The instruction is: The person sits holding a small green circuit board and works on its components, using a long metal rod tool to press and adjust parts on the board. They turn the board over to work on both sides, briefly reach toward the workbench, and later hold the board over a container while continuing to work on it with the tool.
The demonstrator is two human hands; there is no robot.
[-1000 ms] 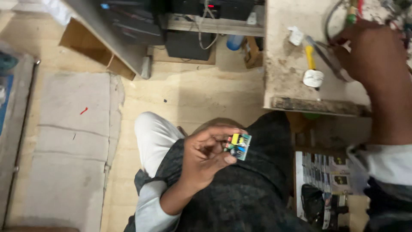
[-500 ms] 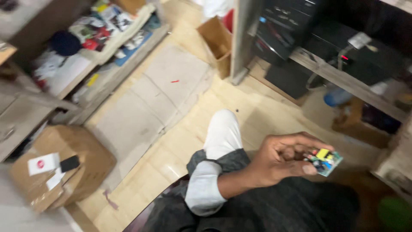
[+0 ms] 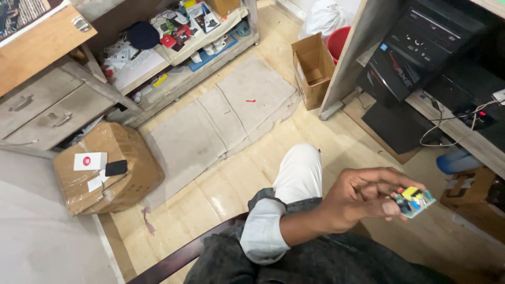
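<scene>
A small circuit board (image 3: 414, 201) is pinched at its near edge between thumb and fingers (image 3: 390, 208) of the left hand (image 3: 363, 200), held out over the floor (image 3: 236, 179). The right hand is not seen.

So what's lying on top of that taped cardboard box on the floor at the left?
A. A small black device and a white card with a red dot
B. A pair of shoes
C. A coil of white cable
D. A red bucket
A: the taped cardboard box carries a small black device beside a white card with a red dot.
</scene>
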